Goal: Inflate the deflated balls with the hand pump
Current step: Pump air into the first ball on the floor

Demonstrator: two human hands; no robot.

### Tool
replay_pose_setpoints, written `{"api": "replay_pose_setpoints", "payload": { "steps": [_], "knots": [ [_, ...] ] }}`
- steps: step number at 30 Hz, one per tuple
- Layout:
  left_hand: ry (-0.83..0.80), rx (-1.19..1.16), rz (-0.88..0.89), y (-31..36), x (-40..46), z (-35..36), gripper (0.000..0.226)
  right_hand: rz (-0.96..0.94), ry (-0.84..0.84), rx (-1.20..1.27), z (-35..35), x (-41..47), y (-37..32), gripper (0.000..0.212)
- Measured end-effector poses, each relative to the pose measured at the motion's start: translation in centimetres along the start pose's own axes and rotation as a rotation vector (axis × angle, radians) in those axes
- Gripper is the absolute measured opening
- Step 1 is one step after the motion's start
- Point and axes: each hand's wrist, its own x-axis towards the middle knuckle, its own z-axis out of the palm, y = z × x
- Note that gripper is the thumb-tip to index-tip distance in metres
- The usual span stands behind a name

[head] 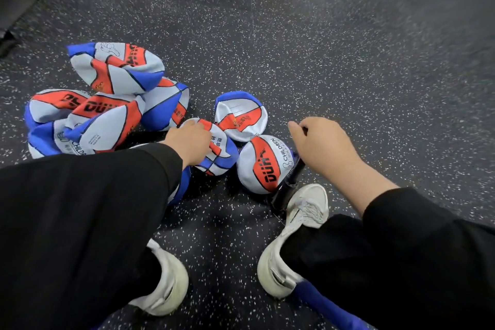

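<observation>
Several deflated red, white and blue balls lie crumpled on the speckled floor, the biggest heap [88, 118] at the left. My left hand [187, 142] grips one crumpled ball [218, 154] in the middle. Behind it lies a folded ball [241, 115]. A rounder ball [263, 165] with "CHILDREN" printed on it sits beside a black hand pump [288, 186], which leans against it. My right hand [321, 147] grips the pump's top handle, which is mostly hidden under the fingers.
My two white shoes [166, 286] [294, 236] stand on the dark rubber floor [348, 75] just below the balls. A blue object [321, 303] pokes out at the bottom right. A dark mat edge [18, 2] sits at the far left.
</observation>
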Motion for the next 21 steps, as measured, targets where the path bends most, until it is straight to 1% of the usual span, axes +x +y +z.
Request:
{"api": "replay_pose_setpoints", "payload": {
  "steps": [1,2,4,6,8,10,11,13,15,17,18,21],
  "knots": [
    [0.01,-0.001,0.001,0.0,0.0,0.1,0.024,0.016,0.03,-0.012,0.4,0.0,0.0,0.043],
    [0.016,-0.003,-0.002,-0.1,-0.1,0.2,0.023,-0.027,0.065,-0.065,1.4,-0.2,0.0,0.037],
    [-0.002,-0.001,-0.007,0.0,-0.2,0.3,0.024,-0.048,0.066,-0.094,3.8,-1.4,0.0,0.017],
    [-0.011,0.018,-0.006,0.1,0.1,0.2,0.026,0.052,0.074,0.009,6.7,-2.8,0.8,0.013],
    [-0.028,0.016,-0.015,0.1,0.1,-0.1,0.027,0.069,0.08,-0.032,9.1,-3.7,1.9,0.016],
    [-0.035,0.016,-0.013,0.2,0.0,-0.1,0.027,0.056,-0.012,-0.076,10.8,-4.6,2.4,0.026],
    [-0.03,0.024,-0.012,0.3,0.0,-0.1,0.027,0.067,-0.051,-0.073,11.2,-4.9,2.2,0.024],
    [-0.023,0.037,-0.017,0.3,-0.1,0.0,0.026,0.058,-0.094,-0.021,11.5,-5.3,1.6,0.021],
    [-0.018,0.047,-0.019,0.4,-0.3,0.1,0.025,0.034,-0.12,-0.028,11.3,-5.1,1.5,0.023],
    [-0.007,0.044,-0.017,0.4,-0.3,0.2,0.025,0.056,-0.151,-0.002,10.0,-4.3,1.8,0.028],
    [-0.006,0.037,-0.016,0.4,-0.3,0.3,0.025,0.071,-0.133,0.016,8.7,-3.8,1.9,0.029],
    [0.0,0.019,-0.012,0.1,-0.2,0.2,0.029,0.016,0.046,0.053,3.6,-1.6,0.9,0.029]
  ]
}}
